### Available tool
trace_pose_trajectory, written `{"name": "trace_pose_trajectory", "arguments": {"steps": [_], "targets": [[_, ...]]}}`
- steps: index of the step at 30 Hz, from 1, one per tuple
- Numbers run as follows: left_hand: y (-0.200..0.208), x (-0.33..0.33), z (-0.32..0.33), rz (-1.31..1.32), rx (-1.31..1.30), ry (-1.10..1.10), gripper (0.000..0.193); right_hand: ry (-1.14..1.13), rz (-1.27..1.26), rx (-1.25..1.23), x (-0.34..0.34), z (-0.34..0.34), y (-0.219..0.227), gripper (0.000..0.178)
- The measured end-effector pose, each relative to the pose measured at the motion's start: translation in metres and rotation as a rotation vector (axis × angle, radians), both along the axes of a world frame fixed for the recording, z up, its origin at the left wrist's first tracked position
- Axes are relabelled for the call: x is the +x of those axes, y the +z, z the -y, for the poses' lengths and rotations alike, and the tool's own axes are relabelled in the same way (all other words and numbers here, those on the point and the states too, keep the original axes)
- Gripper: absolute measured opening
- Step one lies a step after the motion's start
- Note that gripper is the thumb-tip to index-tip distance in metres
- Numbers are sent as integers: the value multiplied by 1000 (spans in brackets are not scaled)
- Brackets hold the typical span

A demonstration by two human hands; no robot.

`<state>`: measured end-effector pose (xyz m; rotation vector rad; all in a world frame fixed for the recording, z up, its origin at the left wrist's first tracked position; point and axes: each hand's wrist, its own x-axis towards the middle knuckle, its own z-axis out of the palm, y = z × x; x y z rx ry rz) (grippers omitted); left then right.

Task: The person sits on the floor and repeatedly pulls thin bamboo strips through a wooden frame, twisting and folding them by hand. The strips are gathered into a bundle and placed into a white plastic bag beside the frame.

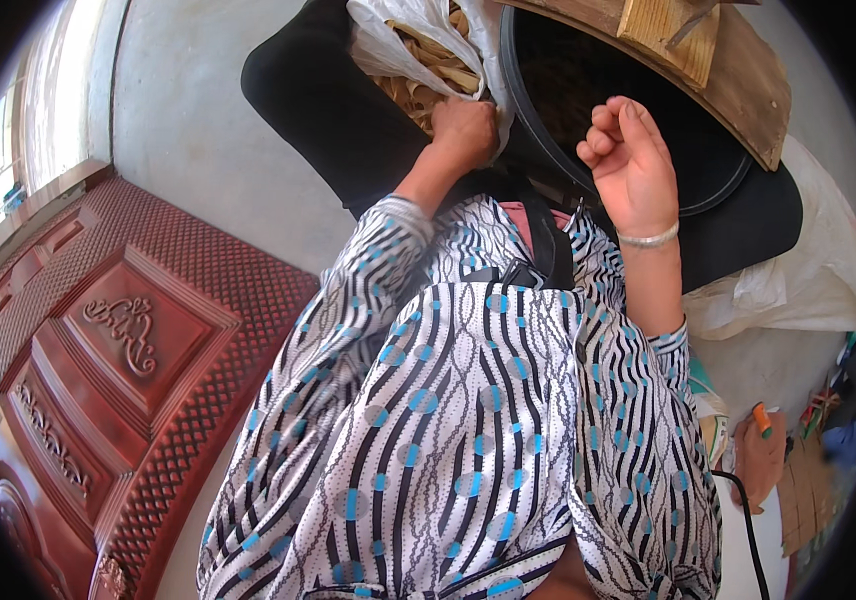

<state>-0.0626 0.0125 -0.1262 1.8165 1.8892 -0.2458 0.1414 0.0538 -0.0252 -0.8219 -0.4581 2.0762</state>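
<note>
My left hand [465,132] reaches into the mouth of a white plastic bag [493,70], against dry tan leaf-like strips [448,60]. Its fingers are curled and partly hidden, so what they grip does not show. My right hand [636,170] is raised in front of a round black tub [568,70], with a pale bracelet on the wrist. Its fingers are bent in and pressed together near the thumb; anything between them is too small to make out. The tub's inside is dark.
A wooden board [758,100] with a wooden block [663,35] on it covers the tub's far right rim. Black trouser legs [318,110] flank the tub. A carved red-brown door panel [168,340] leans at the left. Pale sacking [798,250], an orange-handled tool [762,420] and a black cable [748,510] lie right.
</note>
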Motion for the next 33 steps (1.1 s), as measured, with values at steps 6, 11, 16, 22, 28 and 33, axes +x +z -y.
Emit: {"name": "trace_pose_trajectory", "arguments": {"steps": [6, 11, 16, 22, 28, 33], "targets": [[129, -7, 44, 641, 99, 307, 18, 361, 534, 449, 0, 28, 43, 25], [209, 9, 54, 1036, 138, 188, 12, 469, 787, 1124, -17, 30, 64, 56], [257, 48, 37, 1313, 474, -274, 15, 458, 524, 1283, -36, 14, 72, 50], [306, 119, 23, 1474, 565, -467, 15, 428, 542, 1054, -46, 15, 66, 55], [297, 142, 21, 1502, 742, -482, 15, 104, 116, 435, -37, 8, 47, 43], [298, 141, 25, 1483, 756, -523, 16, 86, -123, 504, 6, -13, 104, 42]]}}
